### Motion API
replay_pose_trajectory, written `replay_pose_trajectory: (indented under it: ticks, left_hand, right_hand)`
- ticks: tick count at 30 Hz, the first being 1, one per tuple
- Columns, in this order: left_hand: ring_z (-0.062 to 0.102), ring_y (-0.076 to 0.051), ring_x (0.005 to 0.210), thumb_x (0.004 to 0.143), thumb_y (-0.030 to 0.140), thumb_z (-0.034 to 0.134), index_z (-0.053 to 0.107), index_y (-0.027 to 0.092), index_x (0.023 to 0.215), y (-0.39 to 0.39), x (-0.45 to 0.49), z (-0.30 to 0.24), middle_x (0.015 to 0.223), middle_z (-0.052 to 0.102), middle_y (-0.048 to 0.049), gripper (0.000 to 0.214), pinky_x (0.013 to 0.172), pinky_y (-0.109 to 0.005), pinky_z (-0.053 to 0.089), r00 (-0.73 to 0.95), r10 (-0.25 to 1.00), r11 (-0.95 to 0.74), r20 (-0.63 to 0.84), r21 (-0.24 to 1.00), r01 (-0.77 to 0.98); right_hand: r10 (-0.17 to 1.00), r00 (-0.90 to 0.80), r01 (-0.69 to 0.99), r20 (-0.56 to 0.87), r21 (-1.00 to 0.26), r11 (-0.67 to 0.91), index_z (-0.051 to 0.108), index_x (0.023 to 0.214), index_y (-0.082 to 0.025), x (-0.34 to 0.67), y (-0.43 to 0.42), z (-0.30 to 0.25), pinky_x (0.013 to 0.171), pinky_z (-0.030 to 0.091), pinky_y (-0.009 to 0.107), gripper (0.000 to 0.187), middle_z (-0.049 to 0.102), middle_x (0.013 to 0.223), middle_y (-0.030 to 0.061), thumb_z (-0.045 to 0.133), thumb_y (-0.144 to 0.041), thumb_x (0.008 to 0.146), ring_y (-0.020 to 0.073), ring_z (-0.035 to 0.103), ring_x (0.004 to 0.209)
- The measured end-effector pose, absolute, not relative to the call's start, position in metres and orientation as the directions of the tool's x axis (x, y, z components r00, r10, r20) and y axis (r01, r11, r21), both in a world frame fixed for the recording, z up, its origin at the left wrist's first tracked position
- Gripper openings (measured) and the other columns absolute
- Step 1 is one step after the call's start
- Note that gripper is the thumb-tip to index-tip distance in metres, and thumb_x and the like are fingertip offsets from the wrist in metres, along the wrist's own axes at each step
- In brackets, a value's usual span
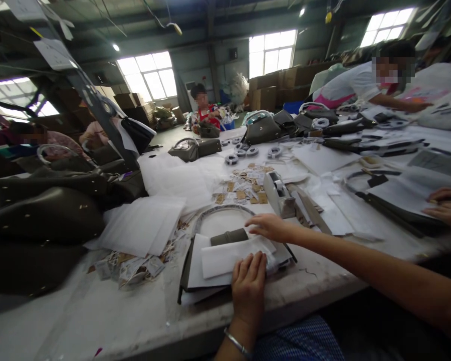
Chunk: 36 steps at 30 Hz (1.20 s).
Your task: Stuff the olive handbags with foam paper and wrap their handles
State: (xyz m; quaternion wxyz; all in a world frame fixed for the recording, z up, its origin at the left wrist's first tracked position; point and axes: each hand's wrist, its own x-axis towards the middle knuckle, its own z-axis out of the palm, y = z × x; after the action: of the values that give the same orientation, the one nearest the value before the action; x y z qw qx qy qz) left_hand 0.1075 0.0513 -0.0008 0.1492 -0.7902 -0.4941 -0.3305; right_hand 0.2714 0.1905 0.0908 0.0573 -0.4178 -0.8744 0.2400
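My left hand (248, 283) lies flat, fingers stretched out, on white wrapping paper (225, 258) folded over a flat dark olive bag piece (188, 273) at the table's near edge. My right hand (269, 225) reaches across from the right with fingers extended, touching the paper's far edge beside a rolled olive strap (229, 236). A grey curved bag handle (214, 213) arcs just behind the bundle. A white tape dispenser (278, 194) stands just beyond my right hand.
Olive handbags (41, 215) pile up at left, with white paper sheets (143, 225) and small tags (244, 188) scattered mid-table. Tape rolls (248, 150) sit further back. Another person's hand (449, 203) rests on paper at right; other people work at the far side.
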Motion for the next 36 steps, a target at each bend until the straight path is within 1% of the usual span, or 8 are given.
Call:
replay_pose_trajectory:
  ticks: [4,7,15,22,26,28,31,36]
  left_hand:
    - [0.060,-0.023,0.120,0.096,0.025,0.058,0.058,0.027,0.135,0.050,0.104,-0.003,0.135,0.063,-0.0025,0.038,0.102,-0.041,0.048,0.342,0.673,-0.483,0.656,0.040,0.875]
    - [0.060,-0.023,0.121,0.096,0.028,0.059,0.058,0.027,0.134,0.049,0.103,-0.002,0.134,0.063,-0.0019,0.038,0.103,-0.042,0.048,0.370,0.658,-0.514,0.656,0.031,0.857]
    - [0.044,-0.019,0.139,0.100,0.022,0.050,0.052,0.023,0.139,0.041,0.056,0.044,0.148,0.051,-0.0008,0.039,0.116,-0.042,0.039,0.585,0.628,-0.662,0.514,-0.042,0.748]
    - [0.036,-0.029,0.143,0.091,0.018,0.062,0.036,0.017,0.150,0.044,-0.011,0.061,0.155,0.039,-0.0100,0.065,0.115,-0.051,0.040,0.541,0.765,-0.489,0.349,-0.231,0.841]
    - [0.050,-0.025,0.134,0.095,0.011,0.050,0.046,0.016,0.144,0.048,-0.018,0.035,0.146,0.052,-0.0095,0.049,0.106,-0.042,0.050,0.530,0.721,-0.505,0.447,-0.186,0.843]
    - [0.051,-0.024,0.133,0.097,0.009,0.046,0.047,0.016,0.143,0.048,-0.018,0.025,0.144,0.054,-0.0092,0.047,0.105,-0.040,0.051,0.498,0.717,-0.498,0.488,-0.142,0.856]
    - [0.050,-0.023,0.134,0.097,0.008,0.042,0.045,0.017,0.145,0.047,-0.018,0.019,0.144,0.054,-0.0086,0.049,0.105,-0.040,0.051,0.468,0.719,-0.492,0.514,-0.099,0.865]
    - [0.053,-0.024,0.132,0.098,0.010,0.044,0.035,0.021,0.151,0.046,-0.019,0.019,0.145,0.054,-0.0080,0.055,0.102,-0.041,0.053,0.453,0.713,-0.501,0.535,-0.063,0.863]
  right_hand:
    - [0.699,-0.686,0.595,0.203,-0.396,0.699,0.050,0.144,-0.023,0.300,0.120,0.063,0.117,0.033,0.045,0.054,0.055,0.144,0.0098,0.059,-0.039,0.093,0.0269,0.046,0.136]
    - [0.656,-0.706,0.609,0.268,-0.243,0.755,0.034,0.153,-0.021,0.307,0.094,0.037,0.118,0.032,0.050,0.073,0.044,0.152,0.0113,0.066,-0.032,0.089,0.0292,0.037,0.143]
    - [0.588,-0.705,0.620,0.397,-0.060,0.783,0.031,0.154,-0.025,0.307,0.101,0.019,0.117,0.032,0.051,0.062,0.048,0.149,0.0083,0.052,-0.018,0.096,0.0252,0.042,0.140]
    - [0.633,-0.666,0.672,0.394,-0.052,0.739,0.045,0.146,-0.027,0.319,0.111,0.038,0.117,0.027,0.058,0.053,0.054,0.145,0.0070,0.052,-0.017,0.095,0.0279,0.047,0.136]
    - [0.736,-0.498,0.679,0.458,-0.323,0.660,0.064,0.125,-0.028,0.307,0.077,0.039,0.108,0.045,0.045,0.033,0.067,0.129,0.0066,0.046,-0.021,0.098,0.0250,0.060,0.121]
    - [0.876,-0.348,0.627,0.333,-0.612,0.482,0.067,0.113,-0.028,0.294,0.056,0.035,0.096,0.054,0.041,0.025,0.073,0.113,0.0066,0.046,-0.030,0.099,0.0243,0.068,0.105]
    - [0.970,-0.229,0.372,-0.087,-0.928,0.005,0.063,0.105,-0.027,0.268,0.037,0.028,0.087,0.060,0.041,0.022,0.074,0.106,0.0061,0.059,-0.042,0.089,0.0270,0.071,0.098]
    - [0.917,-0.148,-0.306,-0.369,-0.865,-0.398,0.053,0.091,-0.026,0.231,0.037,0.022,0.109,0.046,0.045,0.026,0.072,0.111,0.0063,0.070,-0.034,0.073,0.0277,0.060,0.123]
